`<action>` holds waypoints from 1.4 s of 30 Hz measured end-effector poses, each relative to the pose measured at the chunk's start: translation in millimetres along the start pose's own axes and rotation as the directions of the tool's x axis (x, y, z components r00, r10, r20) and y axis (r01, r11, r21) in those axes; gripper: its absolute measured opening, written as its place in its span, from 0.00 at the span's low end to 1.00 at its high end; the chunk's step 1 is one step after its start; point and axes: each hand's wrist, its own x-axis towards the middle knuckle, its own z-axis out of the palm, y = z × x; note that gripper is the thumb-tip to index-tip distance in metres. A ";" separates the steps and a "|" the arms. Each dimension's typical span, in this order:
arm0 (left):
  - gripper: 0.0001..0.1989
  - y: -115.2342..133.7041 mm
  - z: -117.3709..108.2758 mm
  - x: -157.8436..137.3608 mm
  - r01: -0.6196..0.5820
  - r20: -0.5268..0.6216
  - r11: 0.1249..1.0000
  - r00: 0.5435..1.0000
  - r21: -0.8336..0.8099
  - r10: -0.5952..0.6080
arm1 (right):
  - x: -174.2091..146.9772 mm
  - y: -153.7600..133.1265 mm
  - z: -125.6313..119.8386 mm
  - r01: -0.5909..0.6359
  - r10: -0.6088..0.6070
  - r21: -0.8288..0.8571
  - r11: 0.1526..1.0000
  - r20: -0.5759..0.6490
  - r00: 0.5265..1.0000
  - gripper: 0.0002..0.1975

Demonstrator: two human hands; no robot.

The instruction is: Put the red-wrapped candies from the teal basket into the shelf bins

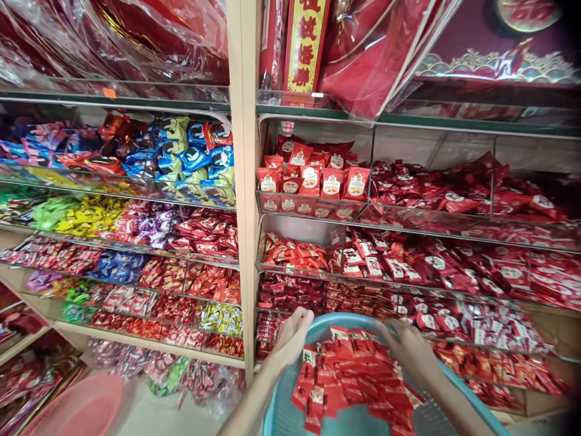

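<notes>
Below the shelves is a teal plastic basket (340, 318), tilted toward me. Small red candy packets (351, 375) with white labels and black characters lie heaped inside it. My left hand (294, 335) is closed at the basket's far left rim, its fingers partly hidden. On the far right side my right hand (408, 346) reaches over the basket and also grips the rim; some of its fingertips are out of sight. Just beyond the basket, clear bins hold red packets (295, 253) much like those in it.
A wooden post (245, 181) divides two shelf units stocked with wrapped sweets. Clear front panels edge the shelves. A pink tub (77, 402) and bagged sweets (167, 372) sit low at the left. Large red plastic-wrapped goods (113, 42) fill the top shelves.
</notes>
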 end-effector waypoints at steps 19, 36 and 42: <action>0.27 -9.4 -7.8 16.0 0.069 0.028 0.998 0.997 0.006 -0.069 | 6.6 3.5 30.2 -0.066 0.075 -0.098 0.993 0.089 0.993 0.27; 0.22 8.1 75.0 45.4 -0.020 -0.029 1.000 0.999 -0.015 0.020 | 29.7 74.7 -6.5 -0.035 0.047 -0.125 0.992 0.091 0.995 0.28; 0.22 18.6 105.0 65.2 -0.075 -0.040 0.996 0.996 0.040 0.077 | 39.1 99.0 -28.2 -0.063 0.073 -0.072 0.995 0.132 0.989 0.27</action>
